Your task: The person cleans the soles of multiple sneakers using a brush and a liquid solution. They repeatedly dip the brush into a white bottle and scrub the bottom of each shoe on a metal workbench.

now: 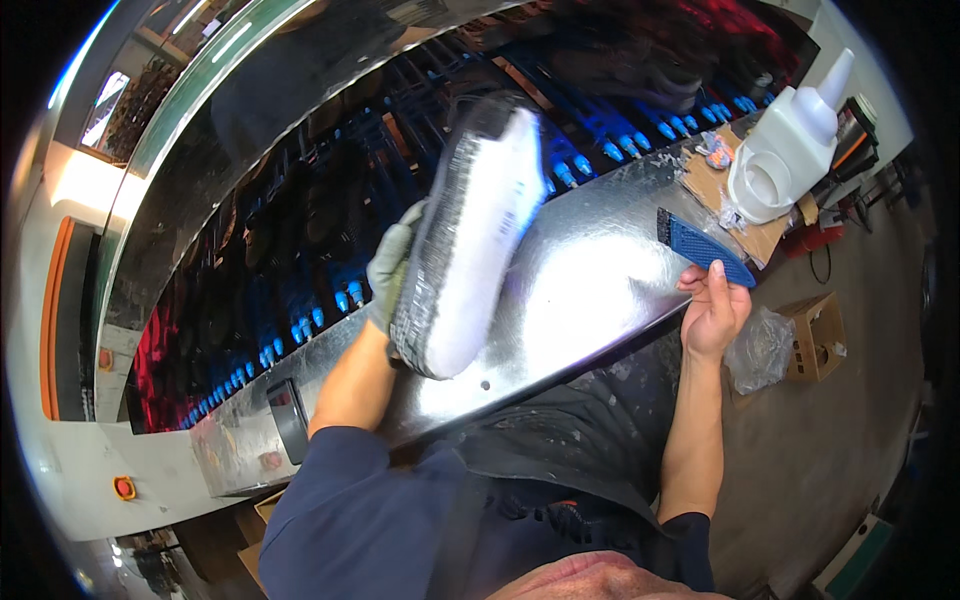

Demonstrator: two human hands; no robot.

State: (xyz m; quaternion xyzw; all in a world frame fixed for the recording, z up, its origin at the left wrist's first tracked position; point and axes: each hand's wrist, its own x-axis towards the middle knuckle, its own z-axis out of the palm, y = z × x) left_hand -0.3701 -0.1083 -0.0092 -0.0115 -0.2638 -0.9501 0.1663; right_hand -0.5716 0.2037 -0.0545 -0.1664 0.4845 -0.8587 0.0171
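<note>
Head view looking down on a shiny metal desk running from near left to far right. Left hand, wearing a grey glove, clamping around the far-left edge of a white shoe sole, holding it raised and tilted above the desk, white underside facing up, darker rim along its left edge. Right hand, bare, pinching the near end of a blue brush-like tool between thumb and fingers, resting it at the desk's right edge, well apart from the sole. Standing further right on a sheet of cardboard: a white plastic jug with a pointed spout. Sitting on the floor near right: a small cardboard box beside a clear plastic bag.

Judging the sole as light, somewhat flexible rubber or foam, long enough to bend if held by one end; gripping around the side rim near the middle, as now, looking steadiest, keeping fingers off the white face. Blur along the sole's far end suggesting motion.
</note>
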